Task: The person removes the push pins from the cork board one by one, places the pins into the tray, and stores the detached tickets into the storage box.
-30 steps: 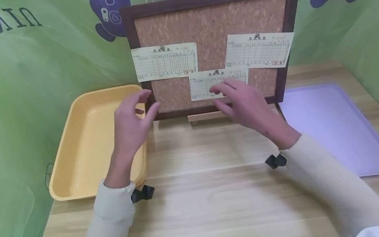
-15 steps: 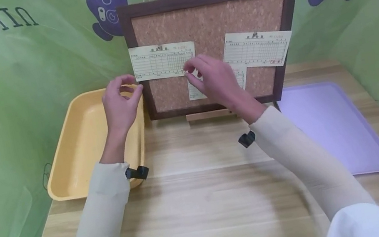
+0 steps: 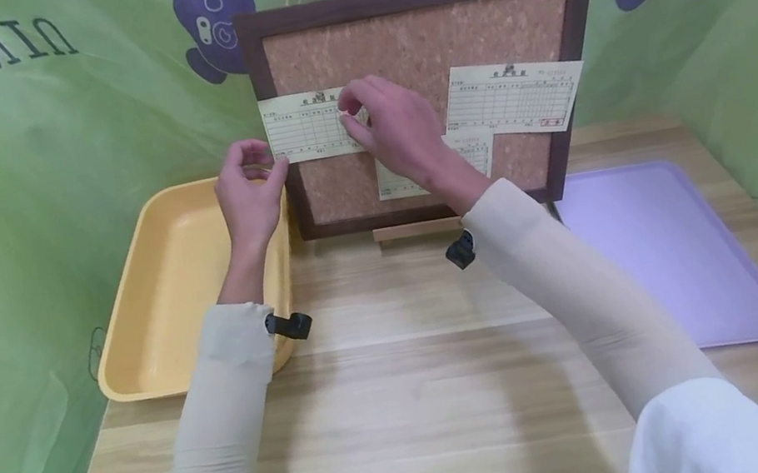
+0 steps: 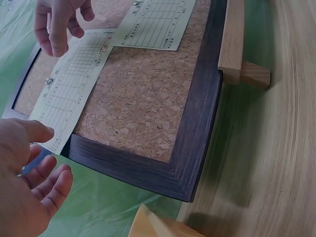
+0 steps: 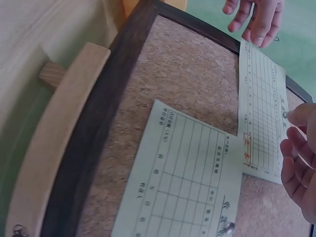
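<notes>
Left forearm (image 3: 210, 423) reaches up from the near side, leaning slightly right; left hand (image 3: 253, 191) is at the left slip's (image 3: 302, 127) left end, thumb and fingers spread apart, holding nothing visible. Contact of the thumb with the paper: cannot tell.

Right forearm (image 3: 588, 301) slants from near right to far left. Right hand (image 3: 398, 127) covers the right part of the left slip, fingers bent, thumb and index tips close but with a gap, nothing seen pinched.

Left slip is on the left part of the framed corkboard (image 3: 415, 35), its left end over the frame. Middle slip (image 3: 474, 152) is lower, partly behind the right hand; right slip (image 3: 514, 98) overlaps the right frame.

Head view only: lilac tray (image 3: 671, 252) at right, and the full spread of the yellow tray (image 3: 152, 285) at left. Right wrist view: the left slip's red stamp (image 5: 247, 148), hidden from the head, and its metal pin (image 5: 285, 114) right at the right thumb. Left wrist view: that pin appears apart from the right fingers.
</notes>
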Demonstrator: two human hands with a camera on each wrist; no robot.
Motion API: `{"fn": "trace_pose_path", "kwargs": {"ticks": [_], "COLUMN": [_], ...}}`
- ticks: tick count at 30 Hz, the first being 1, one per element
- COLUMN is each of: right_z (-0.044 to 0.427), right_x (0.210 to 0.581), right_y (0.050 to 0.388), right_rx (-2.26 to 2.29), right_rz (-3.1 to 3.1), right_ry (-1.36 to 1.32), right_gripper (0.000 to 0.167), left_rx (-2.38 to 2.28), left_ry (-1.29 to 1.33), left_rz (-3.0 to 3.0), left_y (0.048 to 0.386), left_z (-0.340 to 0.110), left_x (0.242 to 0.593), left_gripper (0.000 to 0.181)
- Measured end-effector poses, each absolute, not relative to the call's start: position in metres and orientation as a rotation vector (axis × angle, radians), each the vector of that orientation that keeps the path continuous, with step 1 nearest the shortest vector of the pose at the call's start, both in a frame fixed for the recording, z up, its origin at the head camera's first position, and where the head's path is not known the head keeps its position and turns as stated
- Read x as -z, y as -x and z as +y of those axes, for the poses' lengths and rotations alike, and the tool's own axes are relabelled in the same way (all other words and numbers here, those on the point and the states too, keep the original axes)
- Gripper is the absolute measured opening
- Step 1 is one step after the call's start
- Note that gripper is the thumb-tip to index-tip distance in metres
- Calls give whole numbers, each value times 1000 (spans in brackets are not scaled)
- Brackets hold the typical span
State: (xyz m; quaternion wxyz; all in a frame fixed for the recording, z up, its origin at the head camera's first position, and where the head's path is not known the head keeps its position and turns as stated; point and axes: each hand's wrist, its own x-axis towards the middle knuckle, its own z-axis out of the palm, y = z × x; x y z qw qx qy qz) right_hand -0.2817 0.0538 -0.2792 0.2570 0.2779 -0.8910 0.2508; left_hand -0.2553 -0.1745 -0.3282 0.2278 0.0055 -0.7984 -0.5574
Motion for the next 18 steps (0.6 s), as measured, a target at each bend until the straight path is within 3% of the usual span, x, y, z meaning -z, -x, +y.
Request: {"fn": "trace_pose_path", "kwargs": {"ticks": [12, 18], "right_z": [33, 28], "right_x": [269, 267], "right_y": [296, 303], "right_rx": [-649, -642], "right_rz": [-2430, -2436], "right_ry": [-739, -715], "right_gripper": [18, 16], "left_rx": [1546, 1526], "left_ry": [-75, -79], "left_rz": [-2192, -2202], "left_y": [264, 267], "left_z": [-176, -173], "left_x": [331, 331], "left_gripper": [48, 48]}}
